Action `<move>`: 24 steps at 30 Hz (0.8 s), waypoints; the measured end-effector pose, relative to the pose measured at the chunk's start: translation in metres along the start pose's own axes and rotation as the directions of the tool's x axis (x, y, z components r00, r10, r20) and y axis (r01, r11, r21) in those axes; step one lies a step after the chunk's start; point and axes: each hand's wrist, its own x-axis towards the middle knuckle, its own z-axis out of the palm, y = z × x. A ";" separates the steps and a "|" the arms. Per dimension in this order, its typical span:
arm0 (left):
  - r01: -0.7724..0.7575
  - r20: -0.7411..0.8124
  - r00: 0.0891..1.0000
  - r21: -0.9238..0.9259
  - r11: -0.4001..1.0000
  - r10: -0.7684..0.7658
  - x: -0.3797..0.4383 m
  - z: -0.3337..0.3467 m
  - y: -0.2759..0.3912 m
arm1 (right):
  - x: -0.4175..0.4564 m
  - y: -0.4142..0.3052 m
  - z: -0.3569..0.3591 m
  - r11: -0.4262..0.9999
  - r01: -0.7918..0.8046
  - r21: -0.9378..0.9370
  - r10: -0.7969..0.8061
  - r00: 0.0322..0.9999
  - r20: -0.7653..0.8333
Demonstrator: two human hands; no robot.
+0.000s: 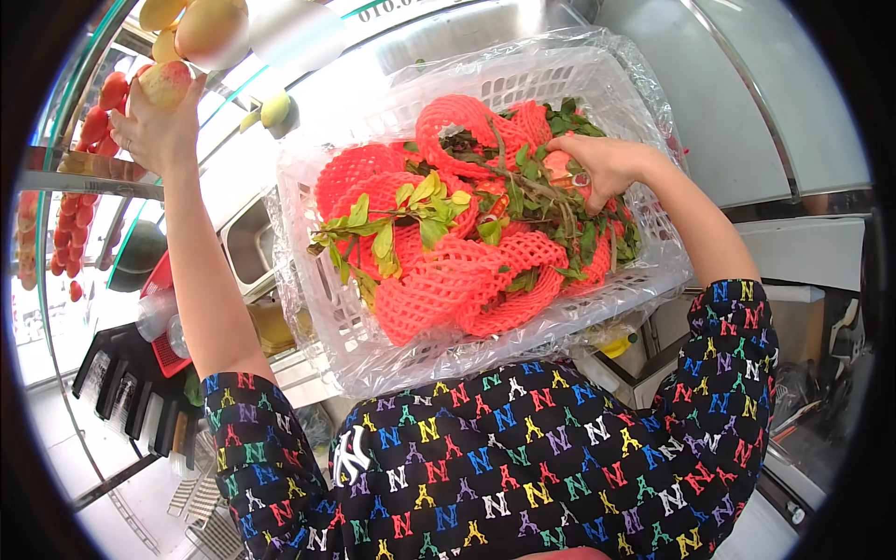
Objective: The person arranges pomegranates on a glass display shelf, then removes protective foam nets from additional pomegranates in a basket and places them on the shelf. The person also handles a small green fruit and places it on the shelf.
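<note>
My left hand [159, 129] is raised at the upper left, its fingers around a yellow-red mango-like fruit [165, 84] beside larger fruits [211, 31]. Inside the white plastic basket [560, 336], my right hand [595, 168] grips a reddish round fruit [558, 166], partly covered by fingers and leaves. Red foam fruit nets [434, 280] fill much of the basket, mixed with leafy twigs [427, 217]. Clear plastic film [644, 77] lines the basket and hangs over its rim.
Glass shelving with strings of small red fruits [70, 231] stands at the left. A greenish fruit [275, 109] rests behind the basket. Below are a steel sink [250, 241], a red basket [166, 350] and black trays [126, 392]. White panels [728, 105] border the right.
</note>
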 end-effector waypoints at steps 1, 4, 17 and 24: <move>-0.029 -0.023 0.999 0.013 0.999 0.030 -0.002 -0.001 0.000 | 0.003 0.004 0.005 0.998 0.060 -0.022 -0.061 0.997 -0.053; -0.110 -0.092 0.989 0.016 0.994 0.111 -0.007 -0.003 -0.007 | 0.004 0.003 0.010 0.986 0.156 -0.064 -0.163 0.976 -0.147; -0.224 -0.067 0.927 -0.889 0.400 0.370 -0.099 -0.093 0.088 | -0.072 -0.039 -0.010 0.991 0.134 -0.014 -0.120 0.835 -0.537; 0.115 0.246 0.622 -0.968 0.224 0.744 -0.129 -0.136 0.126 | -0.099 -0.064 -0.018 0.938 0.335 0.088 -0.167 0.659 -0.733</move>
